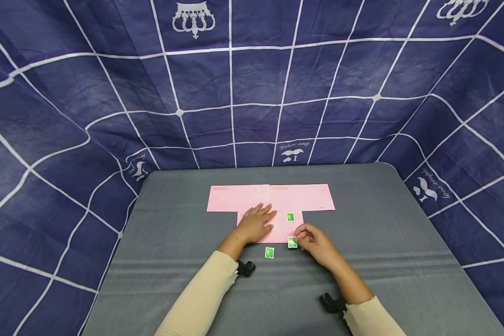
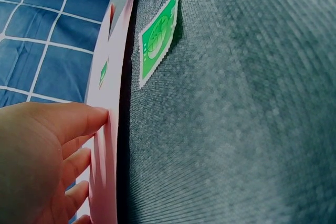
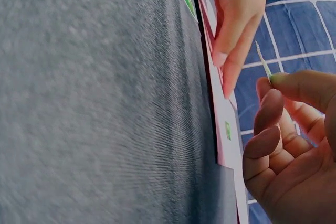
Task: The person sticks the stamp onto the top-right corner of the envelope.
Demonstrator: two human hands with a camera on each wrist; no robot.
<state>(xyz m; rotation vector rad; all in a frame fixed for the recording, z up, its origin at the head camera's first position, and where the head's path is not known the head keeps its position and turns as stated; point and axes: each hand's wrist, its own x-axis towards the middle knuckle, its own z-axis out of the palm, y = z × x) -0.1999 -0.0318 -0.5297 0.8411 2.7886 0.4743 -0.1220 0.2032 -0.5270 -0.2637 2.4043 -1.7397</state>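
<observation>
Pinching a green stamp (image 1: pixel 291 241) in the right hand (image 1: pixel 316 243), raised by the near right corner of the front pink envelope (image 1: pixel 279 234), on that envelope's side of the grip; resting the left hand (image 1: pixel 254 225), farther from the stamp, spread-fingered on its left part.

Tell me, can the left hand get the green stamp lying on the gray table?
Probably yes. The left hand rests on the nearest pink envelope, close to that green stamp, and nothing covers the stamp or stands between. It might need to lift first.
</observation>
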